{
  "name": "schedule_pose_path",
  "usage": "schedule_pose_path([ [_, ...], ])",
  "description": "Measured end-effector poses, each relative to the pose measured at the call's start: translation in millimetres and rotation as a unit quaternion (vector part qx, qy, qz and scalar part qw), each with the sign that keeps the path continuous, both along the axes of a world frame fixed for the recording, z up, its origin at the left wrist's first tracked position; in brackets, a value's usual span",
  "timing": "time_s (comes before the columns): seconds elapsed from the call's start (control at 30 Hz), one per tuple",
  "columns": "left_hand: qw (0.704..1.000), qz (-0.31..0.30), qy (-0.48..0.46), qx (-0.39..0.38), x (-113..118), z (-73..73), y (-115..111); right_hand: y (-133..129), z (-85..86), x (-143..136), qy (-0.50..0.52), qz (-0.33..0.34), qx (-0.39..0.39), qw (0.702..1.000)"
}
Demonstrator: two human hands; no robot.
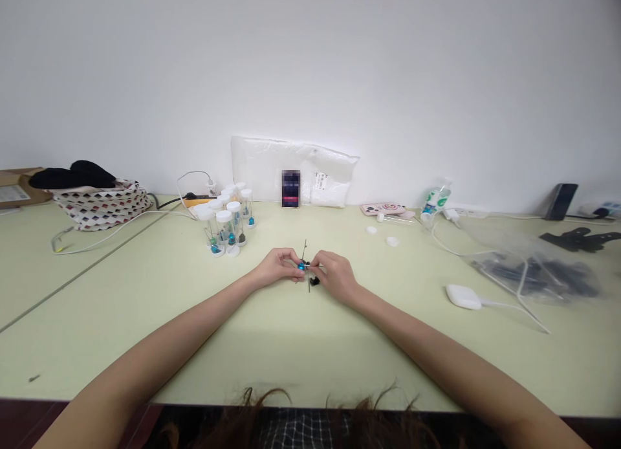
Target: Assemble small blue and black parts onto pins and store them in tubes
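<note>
Between the fingers of my left hand [280, 266] is a small shiny blue bead-like piece [301, 266]. My right hand [336, 274] pinches a thin pale rod [314, 265] whose inner end meets the blue piece. Just by the fingertips, a thin dark rod [309, 286] and a small black part [315, 281] lie on or close to the tabletop. The fingers partly cover these small things, so how they join cannot be made out. Both hands are closed, their fingertips almost together.
Several clear tubes with white caps [224, 217] stand at the left, with blue and green pieces inside. A phone [291, 189] leans on a white plastic package [262, 158]. White caps [392, 241], a bottle [436, 198], cables and a plastic bag [538, 274] lie at the right.
</note>
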State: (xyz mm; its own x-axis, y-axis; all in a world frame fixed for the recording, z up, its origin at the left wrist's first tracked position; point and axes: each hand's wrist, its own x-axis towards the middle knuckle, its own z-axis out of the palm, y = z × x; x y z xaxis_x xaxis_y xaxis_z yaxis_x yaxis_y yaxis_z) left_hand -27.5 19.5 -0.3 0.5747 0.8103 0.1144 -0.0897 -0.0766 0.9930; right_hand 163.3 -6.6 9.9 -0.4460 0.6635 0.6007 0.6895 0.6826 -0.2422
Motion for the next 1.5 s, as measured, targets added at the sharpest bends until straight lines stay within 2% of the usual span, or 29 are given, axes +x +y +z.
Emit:
schedule_pose_path([
  [0.5,1.000,0.003,-0.004,0.001,-0.1,3.1,-1.5,1.3,-0.8,1.8,0.022,0.068,-0.027,0.997],
  [0.8,1.000,0.006,-0.010,-0.002,0.1,1.6,-1.1,1.4,-0.8,-0.8,-0.020,0.013,0.011,1.000],
  [1.5,1.000,-0.001,-0.006,0.004,-0.6,-1.1,0.8,0.9,1.4,-0.8,-0.072,-0.001,0.039,0.997],
])
